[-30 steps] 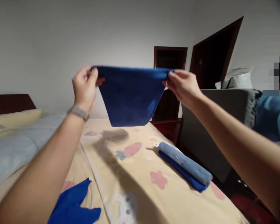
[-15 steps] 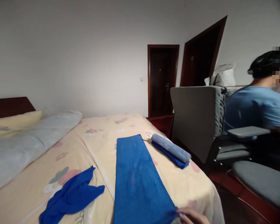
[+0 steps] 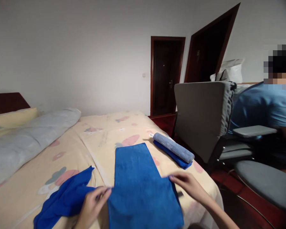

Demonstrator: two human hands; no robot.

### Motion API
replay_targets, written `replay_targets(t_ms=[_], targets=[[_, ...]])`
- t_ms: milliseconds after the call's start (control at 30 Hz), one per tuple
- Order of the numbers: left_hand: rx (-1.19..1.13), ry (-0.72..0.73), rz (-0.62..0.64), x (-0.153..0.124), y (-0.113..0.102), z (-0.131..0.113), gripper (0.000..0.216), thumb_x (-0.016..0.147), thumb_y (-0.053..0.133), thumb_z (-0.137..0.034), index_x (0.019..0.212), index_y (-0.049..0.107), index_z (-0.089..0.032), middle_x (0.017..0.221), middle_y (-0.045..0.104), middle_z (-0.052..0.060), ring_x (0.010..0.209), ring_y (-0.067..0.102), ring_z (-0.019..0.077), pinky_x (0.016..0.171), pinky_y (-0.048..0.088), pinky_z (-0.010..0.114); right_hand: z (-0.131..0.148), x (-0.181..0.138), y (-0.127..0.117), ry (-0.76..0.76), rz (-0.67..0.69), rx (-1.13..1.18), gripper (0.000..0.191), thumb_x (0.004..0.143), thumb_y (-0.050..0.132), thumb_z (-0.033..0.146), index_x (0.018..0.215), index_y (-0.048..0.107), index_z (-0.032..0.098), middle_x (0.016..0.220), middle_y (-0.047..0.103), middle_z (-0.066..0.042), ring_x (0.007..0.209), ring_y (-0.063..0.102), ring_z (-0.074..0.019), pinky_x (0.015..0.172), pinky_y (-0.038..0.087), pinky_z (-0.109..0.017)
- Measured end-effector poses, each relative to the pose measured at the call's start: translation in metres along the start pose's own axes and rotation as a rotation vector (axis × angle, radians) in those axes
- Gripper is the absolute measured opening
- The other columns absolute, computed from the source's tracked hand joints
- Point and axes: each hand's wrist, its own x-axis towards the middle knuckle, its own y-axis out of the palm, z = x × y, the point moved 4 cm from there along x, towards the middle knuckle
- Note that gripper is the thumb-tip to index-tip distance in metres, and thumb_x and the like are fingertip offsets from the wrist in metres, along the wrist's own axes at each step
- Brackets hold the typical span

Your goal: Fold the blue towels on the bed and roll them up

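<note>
A blue towel [image 3: 138,171] lies lengthwise on the bed, its near part doubled over so that a wider layer covers the lower half. At that layer's left corner, my left hand [image 3: 94,202] pinches the edge between thumb and fingers. The opposite corner is pinched by my right hand [image 3: 184,183], with a small dark tag hanging below it. Left of the towel, partly behind my left hand, a crumpled blue cloth [image 3: 64,197] rests on the sheet. Beyond my right hand, a rolled grey-blue towel [image 3: 173,147] sits on a folded blue cloth [image 3: 166,154].
The bed [image 3: 105,127] has a cream patterned sheet and a long grey pillow [image 3: 33,136] at left. To the right stand a folded grey recliner [image 3: 200,117] and a round grey stool [image 3: 264,187]. A person in a blue shirt [image 3: 259,105] sits there.
The towel's near end has been brought up and over its middle. My left hand has come into view, and my right hand has moved up and slightly left with the corner.
</note>
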Motion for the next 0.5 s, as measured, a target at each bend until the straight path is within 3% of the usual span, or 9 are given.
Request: replay_targets(t_ms=[67, 167, 267, 367, 500], targets=[[0.021, 0.069, -0.086, 0.068, -0.005, -0.003, 0.028, 0.079, 0.061, -0.065, 0.082, 0.078, -0.044, 0.094, 0.078, -0.004, 0.102, 0.071, 0.0350, 0.089, 0.054, 0.044, 0.003, 0.081, 0.005, -0.009, -0.055, -0.036, 0.037, 0.076, 0.066, 0.057, 0.088, 0.081, 0.026, 0.089, 0.078, -0.006, 0.090, 0.072, -0.0323, 0.084, 0.058, -0.042], [0.074, 0.030, -0.122, 0.176, -0.002, 0.007, 0.031, 0.083, 0.060, -0.058, 0.081, 0.077, -0.032, 0.097, 0.077, 0.000, 0.105, 0.069, 0.0334, 0.089, 0.053, 0.042, -0.011, 0.194, 0.023, 0.038, -0.095, -0.095, 0.029, 0.080, 0.070, 0.045, 0.080, 0.077, 0.017, 0.082, 0.076, -0.007, 0.090, 0.071, -0.0297, 0.084, 0.056, -0.038], [0.161, -0.076, -0.107, 0.255, 0.014, 0.032, 0.032, 0.092, 0.064, -0.049, 0.089, 0.072, -0.018, 0.095, 0.074, 0.004, 0.096, 0.070, 0.0261, 0.088, 0.054, 0.042, -0.038, 0.266, 0.045, 0.115, -0.084, -0.155, 0.024, 0.089, 0.071, 0.038, 0.084, 0.072, 0.014, 0.085, 0.073, -0.004, 0.087, 0.070, -0.0235, 0.082, 0.056, -0.037], [0.227, -0.175, -0.060, 0.297, 0.030, 0.063, 0.030, 0.096, 0.065, -0.043, 0.096, 0.068, -0.013, 0.095, 0.071, 0.003, 0.087, 0.069, 0.0207, 0.082, 0.056, 0.040, -0.070, 0.301, 0.063, 0.181, -0.044, -0.189, 0.020, 0.097, 0.066, 0.037, 0.092, 0.069, 0.018, 0.096, 0.071, -0.002, 0.089, 0.068, -0.0184, 0.080, 0.057, -0.033], [0.210, -0.218, 0.007, 0.321, 0.038, 0.089, 0.026, 0.096, 0.067, -0.039, 0.093, 0.068, -0.014, 0.093, 0.070, 0.002, 0.083, 0.068, 0.0188, 0.078, 0.057, 0.037, -0.103, 0.325, 0.075, 0.225, -0.008, -0.169, 0.021, 0.098, 0.066, 0.035, 0.102, 0.068, 0.015, 0.104, 0.069, -0.004, 0.092, 0.068, -0.0190, 0.081, 0.058, -0.036]])
